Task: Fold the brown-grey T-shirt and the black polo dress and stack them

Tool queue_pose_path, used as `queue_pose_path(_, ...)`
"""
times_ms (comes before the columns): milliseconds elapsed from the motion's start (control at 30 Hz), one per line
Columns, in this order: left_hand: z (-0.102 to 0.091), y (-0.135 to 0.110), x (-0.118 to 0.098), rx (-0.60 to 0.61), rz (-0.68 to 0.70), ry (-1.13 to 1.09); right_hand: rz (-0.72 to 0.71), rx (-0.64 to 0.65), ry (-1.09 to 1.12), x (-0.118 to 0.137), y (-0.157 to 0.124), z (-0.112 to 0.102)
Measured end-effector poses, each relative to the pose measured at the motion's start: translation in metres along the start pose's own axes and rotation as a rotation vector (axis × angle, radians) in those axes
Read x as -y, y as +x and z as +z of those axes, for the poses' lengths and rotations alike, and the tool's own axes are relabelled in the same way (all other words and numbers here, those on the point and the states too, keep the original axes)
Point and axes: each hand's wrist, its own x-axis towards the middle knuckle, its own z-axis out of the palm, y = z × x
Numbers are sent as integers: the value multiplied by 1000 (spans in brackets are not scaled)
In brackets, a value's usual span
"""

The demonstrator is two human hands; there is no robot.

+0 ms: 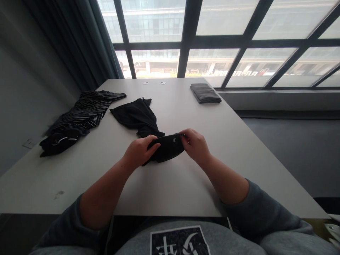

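Blk garment (140, 117); blk/wht striped top (85, 111); grey folded cloth (205, 93); wht table (170, 180).

Two hands, left (138, 151) and right (196, 145), share one black garment (140, 117). One striped garment (85, 111) and one folded grey cloth (205, 93) lie on the worktop (172, 184).

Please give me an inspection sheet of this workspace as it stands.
Surface: pale table, a small mark near its front left.
Job's things: black garment, near end bunched between both hands.
Clutter: striped dark clothes at left; folded grey cloth at the far right.
Grips: left hand and right hand both pinch the garment.
Cables: nothing seen.
Surroundings: large window, dark curtain.
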Motion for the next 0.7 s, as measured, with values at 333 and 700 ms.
queue_pose_path(333, -7, -4, -8, -344, -73, 234, -230, 59, -20, 18, -7, -8)
queue_pose_path(700, -14, -1, -10, -342, -211, 104, -344, 437, -201, 4, 0, -7)
